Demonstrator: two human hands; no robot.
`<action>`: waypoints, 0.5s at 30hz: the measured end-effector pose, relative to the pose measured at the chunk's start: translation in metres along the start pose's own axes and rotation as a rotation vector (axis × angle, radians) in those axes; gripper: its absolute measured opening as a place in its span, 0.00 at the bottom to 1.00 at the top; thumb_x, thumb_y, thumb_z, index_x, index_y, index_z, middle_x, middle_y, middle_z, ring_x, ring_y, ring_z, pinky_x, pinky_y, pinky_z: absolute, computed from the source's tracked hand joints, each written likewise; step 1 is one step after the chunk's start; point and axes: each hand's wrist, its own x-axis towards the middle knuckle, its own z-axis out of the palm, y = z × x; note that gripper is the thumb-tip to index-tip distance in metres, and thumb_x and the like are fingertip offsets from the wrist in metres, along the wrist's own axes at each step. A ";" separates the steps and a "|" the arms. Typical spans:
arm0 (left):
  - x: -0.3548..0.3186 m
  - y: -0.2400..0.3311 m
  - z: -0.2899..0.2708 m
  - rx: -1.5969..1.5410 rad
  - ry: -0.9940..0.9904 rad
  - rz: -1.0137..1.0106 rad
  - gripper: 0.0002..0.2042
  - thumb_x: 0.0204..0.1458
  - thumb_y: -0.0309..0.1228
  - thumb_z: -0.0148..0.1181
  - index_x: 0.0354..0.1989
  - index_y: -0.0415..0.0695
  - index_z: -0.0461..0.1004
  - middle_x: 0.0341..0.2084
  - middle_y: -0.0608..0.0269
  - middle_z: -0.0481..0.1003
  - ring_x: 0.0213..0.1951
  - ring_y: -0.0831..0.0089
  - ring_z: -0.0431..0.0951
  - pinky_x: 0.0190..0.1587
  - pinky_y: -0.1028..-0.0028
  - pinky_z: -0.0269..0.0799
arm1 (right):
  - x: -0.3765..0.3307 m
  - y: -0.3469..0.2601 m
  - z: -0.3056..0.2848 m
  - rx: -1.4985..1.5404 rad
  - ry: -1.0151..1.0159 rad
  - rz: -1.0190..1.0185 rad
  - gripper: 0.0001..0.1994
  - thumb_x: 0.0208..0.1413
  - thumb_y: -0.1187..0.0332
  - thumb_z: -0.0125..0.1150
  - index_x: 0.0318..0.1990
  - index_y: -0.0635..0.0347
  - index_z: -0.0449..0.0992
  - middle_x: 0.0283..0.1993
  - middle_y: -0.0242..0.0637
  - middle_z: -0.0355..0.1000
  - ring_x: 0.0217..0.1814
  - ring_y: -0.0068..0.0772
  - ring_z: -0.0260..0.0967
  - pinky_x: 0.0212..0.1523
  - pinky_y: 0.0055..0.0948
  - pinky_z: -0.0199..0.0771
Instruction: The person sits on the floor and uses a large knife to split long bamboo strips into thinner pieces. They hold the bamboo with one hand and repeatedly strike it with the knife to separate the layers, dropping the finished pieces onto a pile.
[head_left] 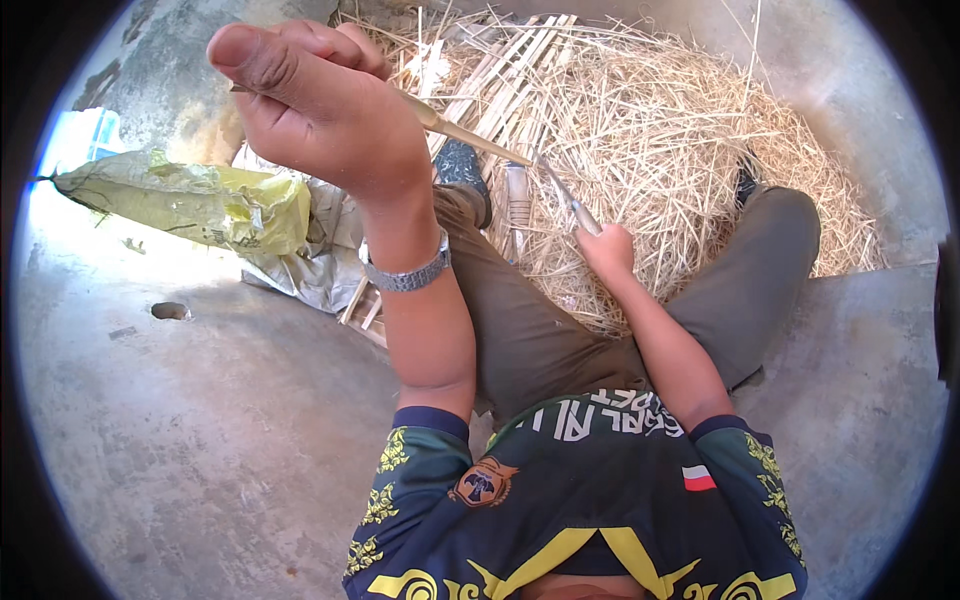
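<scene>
My left hand (325,115), with a metal watch on its wrist, is raised at the upper left. Its fingers are closed round a slim bamboo strip (465,135) that slants down to the right. Lower and further right, my right hand (608,250) grips a knife (582,214) by its pale handle. The narrow blade points up and left, and its tip region lies by the strip's lower end; whether they touch I cannot tell. Beneath both is a large heap of straw-coloured shavings (660,150) between my spread legs.
Split bamboo strips (510,75) lie at the heap's far left. A slim ridged cylinder (518,200) rests by my left leg. Left of me are a yellowish sack (215,205) and a small floor hole (171,311). A concrete wall (850,90) rises behind the heap.
</scene>
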 end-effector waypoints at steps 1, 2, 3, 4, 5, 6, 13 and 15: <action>0.001 -0.002 -0.003 0.002 -0.015 0.008 0.30 0.63 0.63 0.37 0.22 0.48 0.53 0.13 0.69 0.52 0.13 0.79 0.53 0.15 0.78 0.47 | -0.001 -0.005 -0.002 0.052 0.023 -0.026 0.18 0.49 0.55 0.64 0.29 0.66 0.79 0.23 0.45 0.75 0.25 0.35 0.74 0.29 0.37 0.72; 0.001 -0.004 -0.006 0.004 -0.030 0.016 0.30 0.63 0.63 0.37 0.22 0.48 0.53 0.13 0.69 0.53 0.13 0.79 0.52 0.15 0.78 0.46 | -0.002 -0.011 -0.005 0.103 0.046 -0.051 0.18 0.49 0.55 0.64 0.30 0.66 0.79 0.22 0.44 0.75 0.24 0.34 0.74 0.29 0.37 0.71; 0.001 -0.004 -0.007 0.013 -0.011 0.009 0.30 0.63 0.63 0.36 0.22 0.48 0.53 0.13 0.69 0.53 0.13 0.79 0.52 0.15 0.78 0.46 | -0.004 -0.016 -0.007 0.174 0.085 -0.102 0.17 0.49 0.56 0.64 0.29 0.65 0.78 0.22 0.44 0.74 0.24 0.36 0.73 0.29 0.37 0.71; 0.002 -0.003 -0.008 0.021 0.009 0.001 0.30 0.62 0.64 0.36 0.22 0.48 0.53 0.13 0.69 0.53 0.13 0.79 0.52 0.15 0.78 0.46 | -0.007 -0.024 -0.011 0.242 0.123 -0.152 0.17 0.49 0.56 0.64 0.28 0.65 0.76 0.22 0.44 0.74 0.23 0.37 0.72 0.30 0.38 0.70; 0.002 -0.003 -0.010 0.031 0.030 -0.007 0.30 0.62 0.64 0.36 0.22 0.48 0.52 0.13 0.69 0.52 0.13 0.79 0.52 0.15 0.78 0.46 | -0.008 -0.028 -0.014 0.311 0.161 -0.203 0.17 0.49 0.56 0.63 0.27 0.65 0.75 0.21 0.44 0.73 0.23 0.38 0.71 0.30 0.38 0.70; 0.003 -0.005 -0.012 0.036 0.030 -0.002 0.30 0.62 0.64 0.36 0.22 0.48 0.52 0.13 0.69 0.52 0.13 0.79 0.52 0.15 0.78 0.46 | -0.008 -0.030 -0.015 0.349 0.167 -0.208 0.17 0.49 0.57 0.63 0.27 0.65 0.74 0.21 0.43 0.73 0.22 0.37 0.70 0.29 0.38 0.70; 0.009 -0.007 -0.017 0.024 0.049 -0.036 0.30 0.63 0.63 0.35 0.22 0.49 0.51 0.13 0.70 0.51 0.13 0.79 0.51 0.16 0.77 0.46 | 0.019 0.011 0.009 0.220 0.051 -0.038 0.15 0.52 0.60 0.63 0.37 0.66 0.75 0.24 0.37 0.73 0.24 0.30 0.70 0.29 0.32 0.71; 0.008 -0.006 -0.010 -0.003 0.040 -0.051 0.29 0.63 0.63 0.35 0.22 0.49 0.51 0.13 0.70 0.50 0.13 0.80 0.50 0.16 0.77 0.45 | 0.037 0.036 0.020 0.201 -0.064 0.080 0.16 0.53 0.60 0.62 0.40 0.67 0.73 0.26 0.37 0.73 0.25 0.29 0.71 0.28 0.34 0.72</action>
